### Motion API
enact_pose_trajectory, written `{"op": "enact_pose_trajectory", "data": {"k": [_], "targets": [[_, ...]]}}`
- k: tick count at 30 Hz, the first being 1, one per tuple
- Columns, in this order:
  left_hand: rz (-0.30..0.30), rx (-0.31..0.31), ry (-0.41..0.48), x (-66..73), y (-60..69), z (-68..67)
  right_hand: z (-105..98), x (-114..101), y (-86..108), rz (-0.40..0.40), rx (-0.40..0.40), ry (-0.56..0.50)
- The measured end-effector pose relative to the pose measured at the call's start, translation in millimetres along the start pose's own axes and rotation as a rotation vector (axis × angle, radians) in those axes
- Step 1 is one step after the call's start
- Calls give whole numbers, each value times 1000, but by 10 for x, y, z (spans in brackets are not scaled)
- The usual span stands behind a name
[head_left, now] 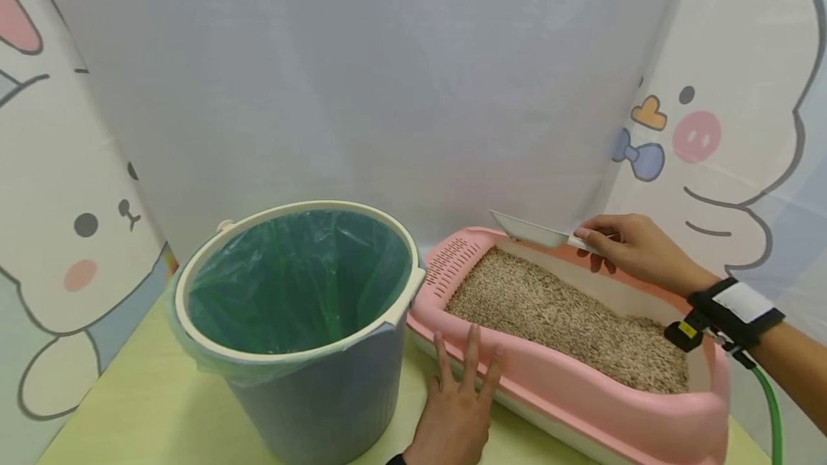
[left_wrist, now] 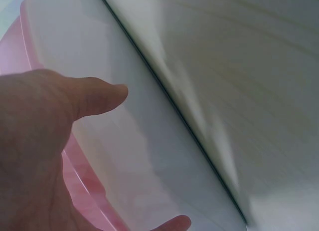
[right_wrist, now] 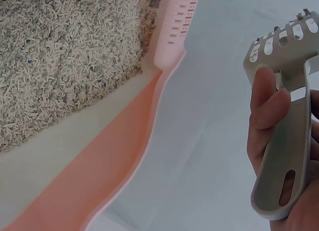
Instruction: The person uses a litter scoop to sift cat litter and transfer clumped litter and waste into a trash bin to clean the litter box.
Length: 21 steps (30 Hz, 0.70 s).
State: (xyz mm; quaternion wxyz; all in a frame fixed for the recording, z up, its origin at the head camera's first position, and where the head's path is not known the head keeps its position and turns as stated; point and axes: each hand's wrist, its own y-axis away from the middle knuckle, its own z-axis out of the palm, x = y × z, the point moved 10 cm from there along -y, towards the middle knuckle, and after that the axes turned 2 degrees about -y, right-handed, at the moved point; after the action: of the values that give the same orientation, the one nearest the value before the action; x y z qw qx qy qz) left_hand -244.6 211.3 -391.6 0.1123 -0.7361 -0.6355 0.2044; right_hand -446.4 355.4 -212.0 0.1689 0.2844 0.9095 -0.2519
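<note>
A slotted litter scoop [head_left: 531,231] is held up over the far edge of a pink and white litter box [head_left: 581,379]. My right hand [head_left: 636,246] grips its handle [right_wrist: 288,151], the thumb lying along the top. Small bits cling to the tines in the right wrist view. Pellet-like litter [head_left: 555,321] covers the box floor, sloping unevenly. On the near side, my left hand [head_left: 454,415] rests with spread, straight fingers against the box's outer wall. In the left wrist view its thumb [left_wrist: 99,96] lies over the white lower wall.
Left of the box stands a grey-blue bin [head_left: 323,400] with a cream rim and a green bag lining it. A perforated pink ledge [head_left: 446,268] forms the box's left end. Pale curtains with cartoon figures hang behind the light yellow-green table [head_left: 148,407].
</note>
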Motion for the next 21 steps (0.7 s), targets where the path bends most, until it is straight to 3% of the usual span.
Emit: {"op": "enact_pose_trajectory", "data": {"k": [10,18,21], "targets": [[4,-20,7,23,44,21,-129,-136,-109,50,4,39],[-11,8,-23,-15,19,-38,-277,-655,-473,-26,14,33],[-8,-15,-14,-3,18,-29,-254,-891,-575,-68,2,29]]}}
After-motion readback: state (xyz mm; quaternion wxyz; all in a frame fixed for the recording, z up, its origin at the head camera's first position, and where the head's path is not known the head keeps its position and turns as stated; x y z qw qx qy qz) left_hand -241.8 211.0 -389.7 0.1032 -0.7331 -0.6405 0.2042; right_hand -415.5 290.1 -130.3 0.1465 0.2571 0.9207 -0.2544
